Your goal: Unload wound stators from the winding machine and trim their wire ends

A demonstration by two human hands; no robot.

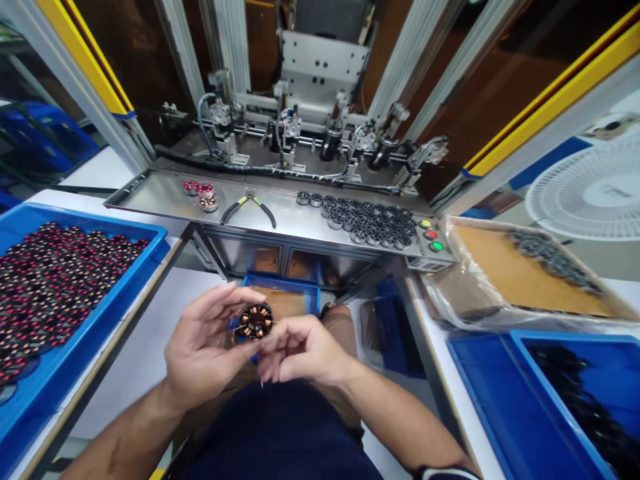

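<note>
A motor stator (pixel 257 321) with copper windings on a black ring is held up above my lap. My left hand (pixel 203 340) grips it by its edge between thumb and fingers, the winding side facing me. Thin wire ends stick out from its left and right sides. My right hand (pixel 305 350) is closed at the stator's right edge, with thumb and fingers pinched where a wire end runs in; the fingertips partly hide it. Beyond my hands, green-and-black pliers (pixel 249 208) lie with handles spread on the metal ledge (pixel 285 223), beside several wound stators (pixel 206 200).
Many dark unwound stators (pixel 370 217) crowd the ledge near a button box (pixel 433 240). Behind stand machine fixtures (pixel 285 133). A blue tray (pixel 155 233) of wound stators is at left. At right are a plastic-lined carton (pixel 530 273), a blue bin (pixel 615 360) and a fan (pixel 595 190).
</note>
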